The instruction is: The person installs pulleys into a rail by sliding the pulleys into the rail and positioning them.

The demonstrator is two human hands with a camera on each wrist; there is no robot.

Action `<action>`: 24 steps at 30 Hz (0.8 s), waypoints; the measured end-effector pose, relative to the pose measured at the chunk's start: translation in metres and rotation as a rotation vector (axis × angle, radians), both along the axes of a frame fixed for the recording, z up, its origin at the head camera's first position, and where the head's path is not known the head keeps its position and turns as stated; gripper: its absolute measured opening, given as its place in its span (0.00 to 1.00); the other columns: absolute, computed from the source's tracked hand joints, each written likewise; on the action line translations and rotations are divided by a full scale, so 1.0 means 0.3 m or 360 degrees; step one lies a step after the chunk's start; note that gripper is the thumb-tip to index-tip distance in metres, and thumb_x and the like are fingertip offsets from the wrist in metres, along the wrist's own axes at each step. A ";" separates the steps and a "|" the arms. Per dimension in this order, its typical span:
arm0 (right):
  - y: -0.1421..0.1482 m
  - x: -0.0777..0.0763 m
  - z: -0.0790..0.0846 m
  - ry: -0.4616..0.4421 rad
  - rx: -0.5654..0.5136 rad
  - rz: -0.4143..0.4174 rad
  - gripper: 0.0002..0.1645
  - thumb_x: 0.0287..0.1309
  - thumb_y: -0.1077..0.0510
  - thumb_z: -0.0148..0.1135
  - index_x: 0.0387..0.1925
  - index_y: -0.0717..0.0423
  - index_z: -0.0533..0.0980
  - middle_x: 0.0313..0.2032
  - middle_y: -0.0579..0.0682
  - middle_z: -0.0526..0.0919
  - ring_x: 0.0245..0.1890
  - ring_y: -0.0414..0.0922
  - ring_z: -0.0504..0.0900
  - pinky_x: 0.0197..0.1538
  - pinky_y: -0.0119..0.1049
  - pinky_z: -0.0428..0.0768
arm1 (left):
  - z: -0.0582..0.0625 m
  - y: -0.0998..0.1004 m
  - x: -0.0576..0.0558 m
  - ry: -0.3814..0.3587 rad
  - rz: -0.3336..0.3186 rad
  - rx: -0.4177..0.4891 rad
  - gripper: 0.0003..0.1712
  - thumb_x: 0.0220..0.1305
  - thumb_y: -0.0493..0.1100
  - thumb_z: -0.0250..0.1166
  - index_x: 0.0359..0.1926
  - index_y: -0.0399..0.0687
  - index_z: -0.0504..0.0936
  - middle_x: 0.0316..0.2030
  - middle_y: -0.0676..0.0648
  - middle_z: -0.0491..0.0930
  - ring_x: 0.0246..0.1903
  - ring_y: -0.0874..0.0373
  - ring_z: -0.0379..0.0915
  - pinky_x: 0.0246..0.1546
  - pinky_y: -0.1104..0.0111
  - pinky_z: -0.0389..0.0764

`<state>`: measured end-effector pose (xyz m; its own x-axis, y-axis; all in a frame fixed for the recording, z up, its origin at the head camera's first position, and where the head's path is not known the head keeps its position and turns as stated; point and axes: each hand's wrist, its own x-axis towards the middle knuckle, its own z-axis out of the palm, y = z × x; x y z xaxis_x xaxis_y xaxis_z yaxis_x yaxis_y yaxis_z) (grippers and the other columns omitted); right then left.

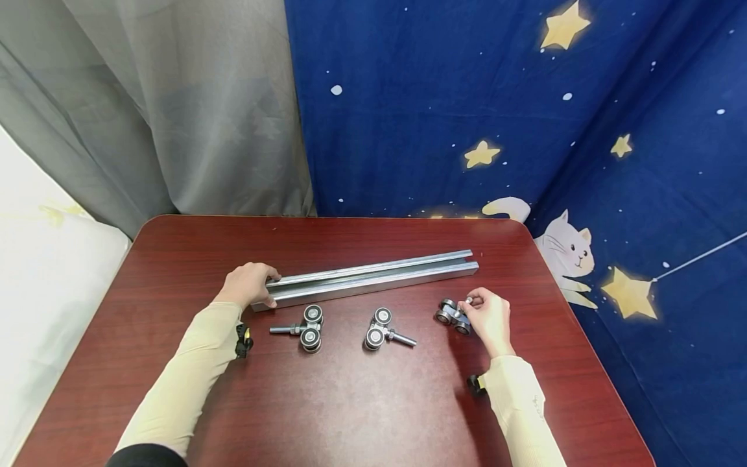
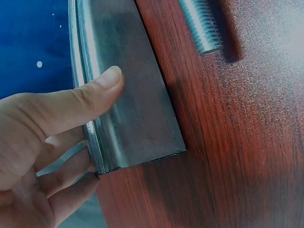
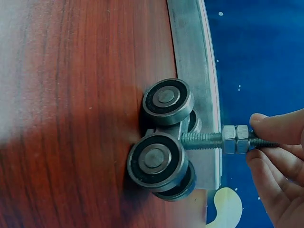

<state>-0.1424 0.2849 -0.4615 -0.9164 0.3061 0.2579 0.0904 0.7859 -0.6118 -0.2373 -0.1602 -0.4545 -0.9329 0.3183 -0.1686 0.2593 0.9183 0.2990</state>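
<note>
At the left end of a C-shaped metal rail [image 1: 379, 285], my left hand [image 1: 248, 285] grips the channel. The thumb [image 2: 111, 78] lies on the rail's near side wall [image 2: 137, 95], the fingers at its far side. Toward the right, my right hand [image 1: 489, 318] pinches the threaded bolt [image 3: 204, 140] of a roller trolley [image 1: 446, 314], beyond its two nuts [image 3: 229, 139]. This trolley's bolt points up, its wheels [image 3: 156, 161] low at the tabletop, near the rail's right end. Two more roller trolleys lie in front of the rail, one left [image 1: 311, 339] and one central [image 1: 375, 338].
All of this is on a reddish-brown wooden table [image 1: 373, 402] with rounded far corners. Behind it hang a grey curtain [image 1: 222, 117] and a blue star-patterned curtain [image 1: 408, 130]. White fabric [image 1: 52, 292] is beside the table's left edge.
</note>
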 end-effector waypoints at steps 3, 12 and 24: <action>-0.004 -0.003 0.003 0.0021 0.0024 -0.0007 0.07 0.39 0.61 0.70 0.23 0.59 0.79 0.19 0.51 0.81 0.19 0.41 0.78 0.27 0.36 0.73 | 0.003 0.000 0.000 -0.0007 0.0004 0.0001 0.34 0.31 0.43 0.78 0.47 0.44 0.81 0.47 0.38 0.78 0.45 0.39 0.72 0.38 0.48 0.73; -0.006 -0.003 0.009 0.0019 0.0128 -0.0012 0.06 0.39 0.60 0.69 0.21 0.55 0.79 0.18 0.48 0.80 0.20 0.43 0.76 0.26 0.36 0.70 | 0.003 0.001 -0.009 -0.0031 0.0020 -0.0003 0.34 0.32 0.43 0.78 0.48 0.44 0.80 0.48 0.38 0.77 0.46 0.38 0.71 0.39 0.47 0.73; -0.014 -0.019 0.026 0.0121 0.0202 0.0062 0.05 0.38 0.64 0.69 0.22 0.58 0.79 0.19 0.50 0.81 0.21 0.46 0.79 0.28 0.42 0.73 | -0.005 -0.002 -0.013 -0.0040 0.0023 -0.0005 0.35 0.32 0.44 0.78 0.48 0.46 0.80 0.49 0.38 0.77 0.47 0.37 0.71 0.39 0.47 0.72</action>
